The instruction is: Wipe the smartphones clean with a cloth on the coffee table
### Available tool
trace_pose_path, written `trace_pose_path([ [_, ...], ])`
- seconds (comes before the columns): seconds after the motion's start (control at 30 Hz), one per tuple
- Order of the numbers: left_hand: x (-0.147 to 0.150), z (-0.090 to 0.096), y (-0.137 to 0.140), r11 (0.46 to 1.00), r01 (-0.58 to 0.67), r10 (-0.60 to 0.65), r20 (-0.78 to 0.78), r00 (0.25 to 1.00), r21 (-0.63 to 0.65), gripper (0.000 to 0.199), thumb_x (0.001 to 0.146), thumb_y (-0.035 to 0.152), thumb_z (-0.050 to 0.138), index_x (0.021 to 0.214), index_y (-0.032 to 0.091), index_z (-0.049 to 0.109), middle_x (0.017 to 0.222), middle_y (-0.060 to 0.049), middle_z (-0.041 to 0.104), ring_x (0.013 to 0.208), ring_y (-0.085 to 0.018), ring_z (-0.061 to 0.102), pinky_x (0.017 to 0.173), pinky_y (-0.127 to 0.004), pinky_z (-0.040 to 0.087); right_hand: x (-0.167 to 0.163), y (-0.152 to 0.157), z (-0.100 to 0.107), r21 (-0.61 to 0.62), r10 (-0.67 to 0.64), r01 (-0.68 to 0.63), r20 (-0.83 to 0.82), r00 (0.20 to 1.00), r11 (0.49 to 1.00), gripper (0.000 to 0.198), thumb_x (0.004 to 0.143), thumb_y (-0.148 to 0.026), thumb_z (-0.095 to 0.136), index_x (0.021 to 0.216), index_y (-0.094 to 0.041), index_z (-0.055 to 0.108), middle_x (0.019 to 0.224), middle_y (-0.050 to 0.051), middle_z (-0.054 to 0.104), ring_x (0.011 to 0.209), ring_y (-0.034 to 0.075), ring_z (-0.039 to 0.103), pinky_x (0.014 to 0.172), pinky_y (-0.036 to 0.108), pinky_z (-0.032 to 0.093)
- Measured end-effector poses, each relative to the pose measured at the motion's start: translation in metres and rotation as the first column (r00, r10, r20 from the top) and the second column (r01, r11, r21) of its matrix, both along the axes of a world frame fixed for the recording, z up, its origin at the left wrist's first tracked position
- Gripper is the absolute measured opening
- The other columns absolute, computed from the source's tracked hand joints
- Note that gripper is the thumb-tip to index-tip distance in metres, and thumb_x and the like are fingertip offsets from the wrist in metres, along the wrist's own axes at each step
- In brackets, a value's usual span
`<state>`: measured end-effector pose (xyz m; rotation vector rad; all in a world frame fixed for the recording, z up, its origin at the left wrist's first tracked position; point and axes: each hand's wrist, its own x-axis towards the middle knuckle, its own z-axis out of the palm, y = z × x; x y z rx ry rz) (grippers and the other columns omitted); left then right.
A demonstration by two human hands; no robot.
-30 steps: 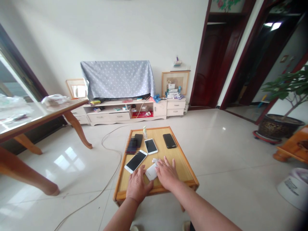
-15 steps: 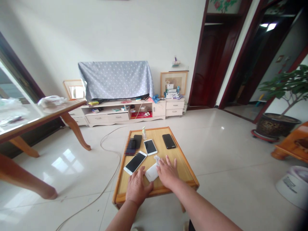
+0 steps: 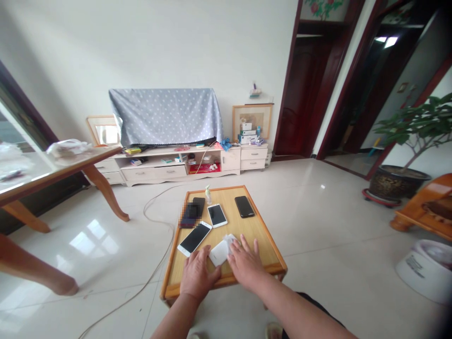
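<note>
A white phone point(image 3: 219, 254) lies back side up near the front of a small wooden table point(image 3: 263, 245). My left hand point(image 3: 197, 275) grips its near left edge, with the thumb at the bottom corner and the fingers at the upper side. A whitish, thin wipe or tissue point(image 3: 229, 238) is pressed onto the phone's right part under the fingers of my right hand point(image 3: 247, 263). Those fingers are spread fairly flat and hide the far end of the phone. Just left of it rests a white-framed phone point(image 3: 195, 238), screen up.
Farther back on the table are another white-framed phone point(image 3: 217, 215), a black phone point(image 3: 244, 206), a partly pixelated dark item point(image 3: 192, 213) and a small pump bottle point(image 3: 208, 195). A cable point(image 3: 155, 270) runs along the floor at left. A white bucket point(image 3: 425, 270) stands at right.
My right hand has slid slightly toward me with the wipe, across the white phone. My left hand keeps its hold. The whole view has shifted a little.
</note>
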<state>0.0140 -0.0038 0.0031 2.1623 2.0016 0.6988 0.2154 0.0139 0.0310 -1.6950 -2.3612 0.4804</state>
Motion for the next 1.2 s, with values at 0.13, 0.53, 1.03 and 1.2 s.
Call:
trace_pose_path([
  [0.13,0.001,0.002,0.000,1.000,0.002,-0.002,0.002,1.000,-0.022,0.058,0.077,0.043,0.069,0.130,0.027,0.052,0.124,-0.007,0.069,0.120,-0.030,0.057,0.101,-0.044,0.040,-0.006,-0.020,-0.005,0.028,0.146,-0.144,-0.076,0.986,0.989,0.055,0.106,-0.051,0.018,0.150,-0.033,0.046,0.157,0.002,0.043,0.154,0.027,0.014,0.120,0.062,-0.003],
  [0.53,0.002,-0.001,0.001,1.000,-0.002,0.003,0.004,1.000,-0.031,0.056,0.077,0.043,0.068,0.129,0.028,0.052,0.125,-0.008,0.068,0.123,-0.030,0.057,0.102,-0.043,0.040,-0.005,-0.026,0.001,0.024,0.185,-0.184,-0.115,0.976,0.983,0.053,0.106,-0.050,0.019,0.147,-0.032,0.049,0.156,0.002,0.045,0.153,0.026,0.018,0.121,0.062,-0.002],
  [1.03,-0.003,-0.004,-0.002,1.000,0.002,-0.002,-0.004,1.000,0.004,0.064,0.075,0.029,0.063,0.136,0.023,0.046,0.127,-0.011,0.068,0.123,-0.029,0.056,0.104,-0.043,0.040,-0.024,-0.015,0.009,0.021,0.178,-0.177,-0.148,0.973,0.984,0.056,0.107,-0.050,0.016,0.147,-0.033,0.051,0.151,0.002,0.052,0.153,0.029,0.020,0.121,0.063,-0.003],
  [1.2,0.000,-0.001,-0.004,1.000,-0.021,0.021,0.013,1.000,0.012,0.068,0.077,0.040,0.064,0.139,0.020,0.045,0.123,-0.012,0.069,0.123,-0.032,0.056,0.106,-0.045,0.038,-0.023,0.009,0.011,0.018,-0.016,0.017,-0.066,0.998,1.000,0.058,0.107,-0.048,0.016,0.145,-0.027,0.055,0.153,0.005,0.049,0.153,0.033,0.019,0.118,0.066,-0.005],
])
